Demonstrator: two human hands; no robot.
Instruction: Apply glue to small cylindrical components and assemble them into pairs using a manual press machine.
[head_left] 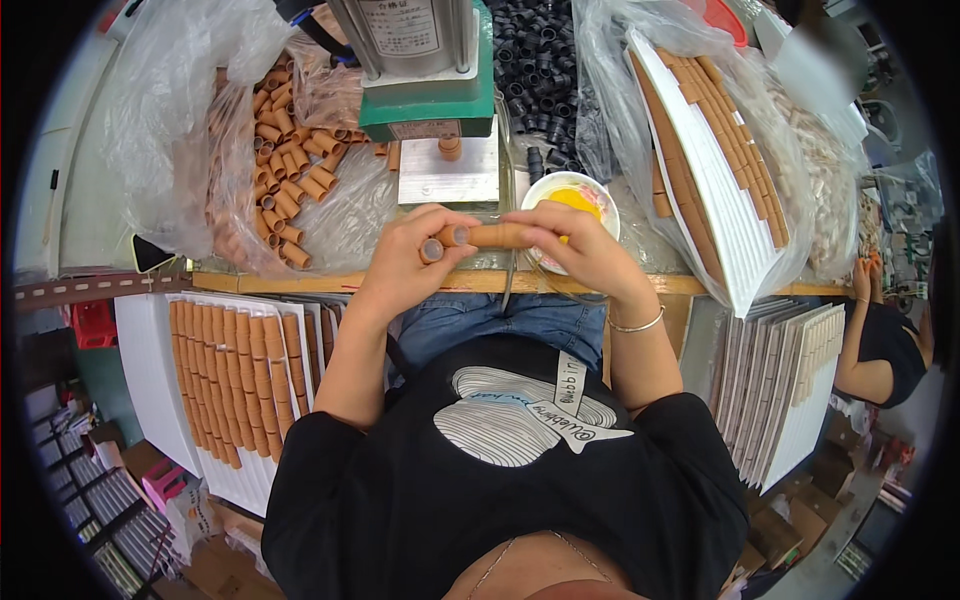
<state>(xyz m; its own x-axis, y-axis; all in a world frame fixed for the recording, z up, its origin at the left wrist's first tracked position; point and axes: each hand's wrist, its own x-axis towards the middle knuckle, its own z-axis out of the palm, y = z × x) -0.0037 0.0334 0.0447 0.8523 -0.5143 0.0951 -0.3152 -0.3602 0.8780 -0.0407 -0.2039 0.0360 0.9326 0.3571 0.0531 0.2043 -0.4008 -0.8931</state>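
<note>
Workbench (270,284): the person sits close in at its wooden front edge, both forearms reaching over it; from where I stand the work is held just above that edge

Heap of brown tubes (290,165): loose on clear plastic, to the person's left, many with open ends showing

Press (425,112): green head, straight ahead. A small brown piece (450,148) stands above its pale metal plate (425,185), under the head; whether the two touch I cannot tell

Black fittings (535,65): piled beyond the press, right of it

White bowl (545,186): beside the right hand, something yellow inside, contents not identifiable

Left hand (408,250): narrow, fingers curled round brown parts; an open tube (432,250) shows its end at the fingers

Right hand (580,245): narrow, thumb and fingers pinching the far right end of a brown tube (490,236), which lies nearly level between the two hands, in front of the press plate. Whether its left end is joined to another part I cannot tell

Handling, my judgement: keep the held tube in line with whatever it meets, since a tilt could pinch the rim; grip near the ends, firmly without squeezing the wall oval; turn slightly while pushing; keep the spare tube clear of the joint; check the seam all round before letting go
</note>
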